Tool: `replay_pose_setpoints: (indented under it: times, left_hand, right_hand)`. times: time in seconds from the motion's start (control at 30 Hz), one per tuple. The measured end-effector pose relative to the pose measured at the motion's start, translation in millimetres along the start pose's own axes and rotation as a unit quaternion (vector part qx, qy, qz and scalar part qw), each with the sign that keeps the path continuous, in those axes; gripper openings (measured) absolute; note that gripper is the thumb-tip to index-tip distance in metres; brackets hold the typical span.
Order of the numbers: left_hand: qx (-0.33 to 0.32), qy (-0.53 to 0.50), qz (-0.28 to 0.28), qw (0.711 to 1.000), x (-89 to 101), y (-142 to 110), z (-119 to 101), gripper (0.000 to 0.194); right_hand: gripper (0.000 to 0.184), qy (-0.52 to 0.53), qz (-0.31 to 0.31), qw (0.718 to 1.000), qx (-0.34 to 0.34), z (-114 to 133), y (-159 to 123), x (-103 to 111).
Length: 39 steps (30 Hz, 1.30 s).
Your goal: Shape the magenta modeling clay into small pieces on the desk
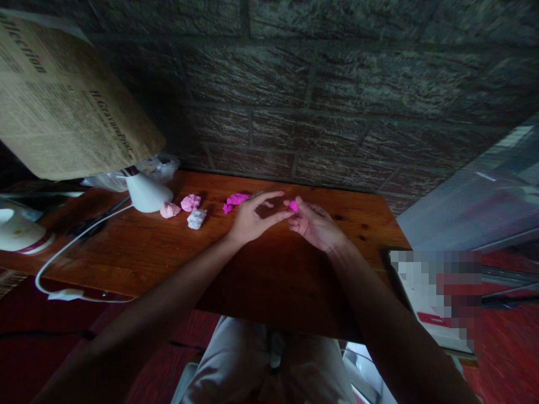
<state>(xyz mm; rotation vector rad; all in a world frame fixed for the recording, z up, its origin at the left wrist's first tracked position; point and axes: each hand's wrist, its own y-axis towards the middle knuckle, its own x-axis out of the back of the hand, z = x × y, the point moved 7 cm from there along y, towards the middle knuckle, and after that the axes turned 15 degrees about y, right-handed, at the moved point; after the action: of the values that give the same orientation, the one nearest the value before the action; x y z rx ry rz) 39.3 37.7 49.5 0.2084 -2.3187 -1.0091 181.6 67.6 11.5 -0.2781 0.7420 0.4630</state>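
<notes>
Between the thumb and fingers of my right hand (pixel 314 223) is a small bright pink lump (pixel 293 206) that looks like modelling clay. My left hand (pixel 256 216) is beside it, thumb and fingers apart in a wide curve, its thumb tip close to the right fingers. Behind my left hand lies a larger magenta clay lump (pixel 237 200), partly covered by the hand. Farther left on the wooden table (pixel 177 252) sit a light pink lump (pixel 191 202), a salmon-pink lump (pixel 169 210) and a white lump (pixel 196 219).
A lamp with a white base (pixel 147 191) and a newsprint shade (pixel 71 101) stands at the left, its white cord (pixel 80 238) looping over the table's front edge. A white cup (pixel 19 233) is at far left. Behind the table rises a stone-block wall (pixel 278 84).
</notes>
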Motion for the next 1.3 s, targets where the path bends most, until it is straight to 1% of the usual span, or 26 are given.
replay_pose_setpoints:
  times: [0.07, 0.13, 0.23, 0.33, 0.43, 0.5, 0.57, 0.63, 0.7, 0.8, 0.87, 0.93, 1.0, 1.07, 1.1, 1.23, 1.3]
  left_hand:
    - [-0.023, 0.014, 0.008, 1.000, -0.7, 0.0, -4.2, 0.044]
    - [-0.037, 0.023, 0.011, 0.999, -1.0, 0.0, -6.8, 0.041]
    - [-0.034, 0.028, -0.004, 0.999, 1.1, -0.1, -6.6, 0.040]
    - [-0.025, 0.031, -0.011, 0.999, 2.6, -0.4, -6.0, 0.044]
    - [-0.037, 0.039, -0.004, 0.999, 2.1, -0.5, -8.3, 0.044]
    - [-0.046, 0.048, -0.003, 0.998, 2.1, -0.2, -9.3, 0.043]
    - [-0.050, 0.055, -0.010, 0.997, 3.3, 0.1, -9.2, 0.042]
    - [-0.057, 0.058, -0.017, 0.997, 4.5, 0.2, -9.9, 0.042]
    - [-0.065, 0.061, -0.017, 0.996, 4.6, 0.1, -11.4, 0.043]
    - [-0.076, 0.057, -0.016, 0.995, 4.0, -0.4, -14.3, 0.047]
    - [-0.078, 0.050, -0.017, 0.996, 3.9, -0.6, -14.8, 0.047]
    - [-0.080, 0.052, -0.015, 0.995, 3.8, -0.6, -14.1, 0.046]
    - [-0.087, 0.064, -0.016, 0.994, 4.3, -0.6, -13.7, 0.044]
    - [-0.093, 0.072, -0.021, 0.993, 5.3, -0.5, -13.7, 0.044]
    - [-0.092, 0.073, -0.025, 0.993, 6.0, -0.5, -13.6, 0.044]
    - [-0.080, 0.076, -0.040, 0.993, 7.7, -0.1, -14.7, 0.045]
    - [-0.074, 0.080, -0.041, 0.993, 8.2, 0.2, -15.0, 0.045]
  right_hand:
    - [0.038, -0.001, -0.005, 1.000, 0.007, 0.1, 0.3, 1.1]
    - [0.036, -0.004, 0.005, 1.000, 0.012, 0.0, 0.8, 0.6]
    - [0.042, -0.008, 0.030, 1.000, 0.003, -1.8, 2.0, -0.5]
    - [0.041, -0.010, 0.029, 1.000, 0.001, -3.7, 3.5, 1.4]
    - [0.034, -0.009, 0.025, 0.999, 0.030, 0.1, 2.6, 0.8]
    - [0.037, -0.007, 0.040, 0.998, 0.037, 2.7, 0.3, -3.5]
    - [0.041, -0.007, 0.060, 0.998, 0.029, 3.7, -1.9, -7.9]
    - [0.041, -0.008, 0.067, 0.997, 0.030, 4.8, -2.5, -8.4]
    - [0.038, -0.010, 0.056, 0.998, 0.035, 5.1, -0.6, -3.7]
    - [0.029, -0.012, 0.003, 0.999, 0.036, 3.6, 4.1, 10.4]
    - [0.030, -0.014, -0.020, 0.999, 0.028, 2.6, 5.7, 16.0]
    - [0.033, -0.016, 0.000, 1.000, 0.017, 1.7, 5.3, 12.6]
    - [0.038, -0.015, 0.041, 0.999, 0.008, 1.5, 3.3, 4.3]
    - [0.039, -0.007, 0.052, 0.999, 0.013, 2.7, 1.7, 0.6]
    - [0.038, -0.002, 0.041, 0.999, 0.017, 3.5, 1.7, 1.8]
    - [0.030, 0.025, -0.038, 0.999, 0.022, 5.9, 4.2, 15.0]
    - [0.032, 0.032, -0.050, 0.998, 0.017, 6.7, 5.4, 17.6]
